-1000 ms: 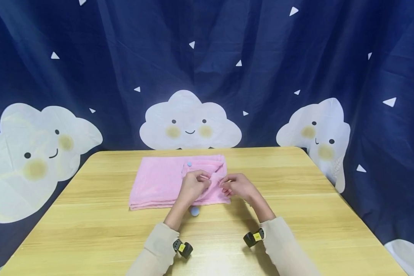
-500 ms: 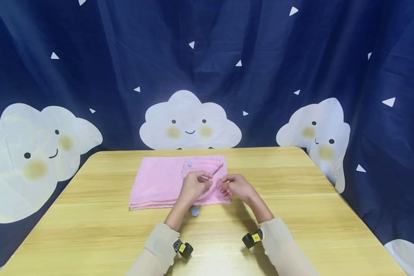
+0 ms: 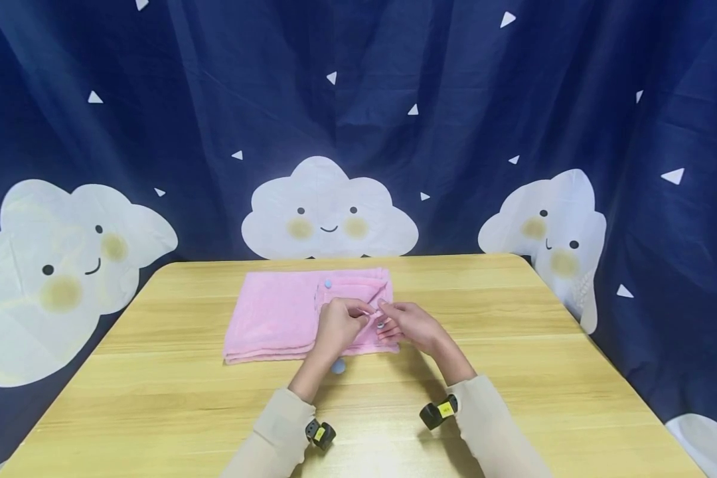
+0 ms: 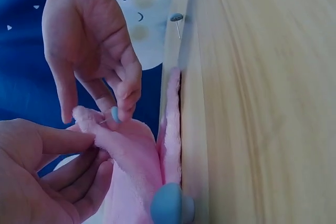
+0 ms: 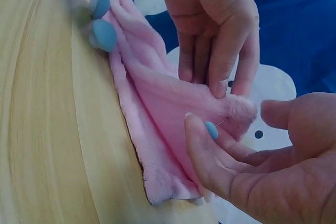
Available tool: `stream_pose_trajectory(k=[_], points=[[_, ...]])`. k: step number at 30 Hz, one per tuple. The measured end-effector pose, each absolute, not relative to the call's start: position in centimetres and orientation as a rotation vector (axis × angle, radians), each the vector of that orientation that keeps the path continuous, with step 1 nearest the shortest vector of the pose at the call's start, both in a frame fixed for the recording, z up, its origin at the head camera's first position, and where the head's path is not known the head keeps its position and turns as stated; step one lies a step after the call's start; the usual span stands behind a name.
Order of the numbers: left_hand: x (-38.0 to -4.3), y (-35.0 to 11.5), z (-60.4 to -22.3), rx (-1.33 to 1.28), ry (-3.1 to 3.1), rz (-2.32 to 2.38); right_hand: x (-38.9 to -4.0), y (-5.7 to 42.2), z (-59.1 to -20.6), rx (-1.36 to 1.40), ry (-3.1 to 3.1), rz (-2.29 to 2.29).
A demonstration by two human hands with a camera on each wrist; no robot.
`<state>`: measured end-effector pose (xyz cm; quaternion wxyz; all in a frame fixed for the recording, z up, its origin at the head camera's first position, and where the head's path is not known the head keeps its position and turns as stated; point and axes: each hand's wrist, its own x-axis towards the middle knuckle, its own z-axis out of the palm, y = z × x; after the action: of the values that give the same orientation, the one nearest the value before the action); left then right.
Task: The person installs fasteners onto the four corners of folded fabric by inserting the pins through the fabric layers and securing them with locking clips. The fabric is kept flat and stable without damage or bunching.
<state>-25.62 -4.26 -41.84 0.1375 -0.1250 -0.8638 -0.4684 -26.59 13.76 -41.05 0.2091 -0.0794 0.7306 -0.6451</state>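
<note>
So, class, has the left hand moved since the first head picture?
Yes, slightly: the left hand has shifted rightward, towards the right hand, judged against the table.

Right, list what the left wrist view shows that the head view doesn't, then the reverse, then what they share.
Only the left wrist view: a loose pin past the end of the cloth, and the thin needle of the pin at the cloth's corner.

Only the head view: both sleeves, the wrist cameras and a blue dot on the far part of the cloth.

Both: left hand pinching the cloth, right hand close by, blue knob at the near edge, table and cloud curtain.
</note>
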Motion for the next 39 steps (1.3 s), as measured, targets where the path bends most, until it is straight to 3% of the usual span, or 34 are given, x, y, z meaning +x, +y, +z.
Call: stream_pose_trajectory(k=[39], points=[[-25.29, -4.59, -41.28, -0.406, -2.691, -1.254, -26.64, 13.15, -41.59, -0.099, 2.012, -2.053]])
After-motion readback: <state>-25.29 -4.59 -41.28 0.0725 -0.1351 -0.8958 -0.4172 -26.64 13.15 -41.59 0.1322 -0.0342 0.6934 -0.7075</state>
